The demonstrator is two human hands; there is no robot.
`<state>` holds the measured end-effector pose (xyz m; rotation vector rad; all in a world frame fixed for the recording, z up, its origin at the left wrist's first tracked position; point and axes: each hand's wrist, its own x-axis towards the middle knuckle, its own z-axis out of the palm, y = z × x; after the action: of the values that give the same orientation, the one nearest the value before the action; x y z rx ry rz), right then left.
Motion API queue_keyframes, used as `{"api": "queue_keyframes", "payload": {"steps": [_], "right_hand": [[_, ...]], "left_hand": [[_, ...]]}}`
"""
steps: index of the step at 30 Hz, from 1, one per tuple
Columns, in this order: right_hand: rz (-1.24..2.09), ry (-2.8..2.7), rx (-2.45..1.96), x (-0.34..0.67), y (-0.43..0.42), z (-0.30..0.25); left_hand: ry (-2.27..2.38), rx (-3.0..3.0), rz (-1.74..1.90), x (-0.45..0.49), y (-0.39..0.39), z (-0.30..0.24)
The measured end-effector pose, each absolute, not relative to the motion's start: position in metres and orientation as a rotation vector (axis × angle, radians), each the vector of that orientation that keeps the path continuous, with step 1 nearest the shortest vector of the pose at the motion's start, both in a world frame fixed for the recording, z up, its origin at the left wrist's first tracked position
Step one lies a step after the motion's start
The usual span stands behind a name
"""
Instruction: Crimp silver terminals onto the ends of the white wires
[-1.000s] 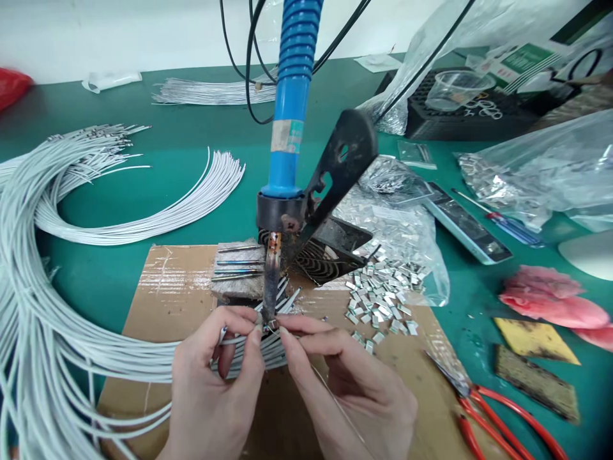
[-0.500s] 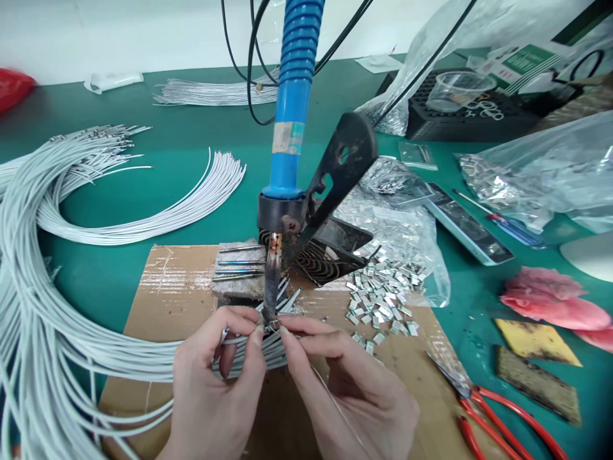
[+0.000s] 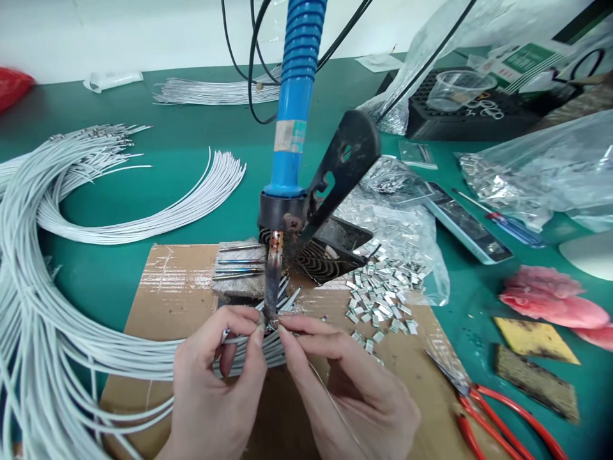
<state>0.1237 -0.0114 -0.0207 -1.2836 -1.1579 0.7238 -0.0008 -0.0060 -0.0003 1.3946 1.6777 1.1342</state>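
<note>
A blue soldering iron (image 3: pixel 288 160) hangs tip-down in a black holder (image 3: pixel 342 172), its hot end between my fingertips. My left hand (image 3: pixel 223 370) is closed in a pinch on the end of a white cable (image 3: pixel 234 339), just left of the iron's tip. From the right, my right hand (image 3: pixel 347 383) pinches a thin solder wire (image 3: pixel 330 396) that trails down across the palm. Its fingertips are close beside the tip. A tiny metal part seems to lie at the tip, mostly hidden by the fingers. Behind and under my hands runs a thick bundle of white cables (image 3: pixel 115 342).
Small metal pieces (image 3: pixel 383 300) lie loose beside a clear bag. Red-handled pliers (image 3: pixel 483 402), sponges (image 3: pixel 536 383), a phone (image 3: pixel 469 223) and a screwdriver (image 3: pixel 507 220) are on the right. Cardboard (image 3: pixel 167 275) covers the green table (image 3: pixel 191 134). Metal rods (image 3: pixel 239 271) rest on a grey block.
The soldering iron and its holder have tilted very slightly to the right at the top. Both hands keep their pinches at the tip, almost unmoved.
</note>
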Motion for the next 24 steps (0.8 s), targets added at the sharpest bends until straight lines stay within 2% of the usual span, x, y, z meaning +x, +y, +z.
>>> {"api": "queue_keyframes", "payload": {"steps": [14, 24], "right_hand": [[0.635, -1.273, -1.262, 0.125, -0.011, -0.024], [0.783, -1.177, -1.271, 0.126, -0.016, -0.025]], "left_hand": [[1.669, 1.284, 1.111, -0.003, -0.008, -0.006], [1.634, 1.218, 1.052, -0.007, -0.014, -0.012]]}}
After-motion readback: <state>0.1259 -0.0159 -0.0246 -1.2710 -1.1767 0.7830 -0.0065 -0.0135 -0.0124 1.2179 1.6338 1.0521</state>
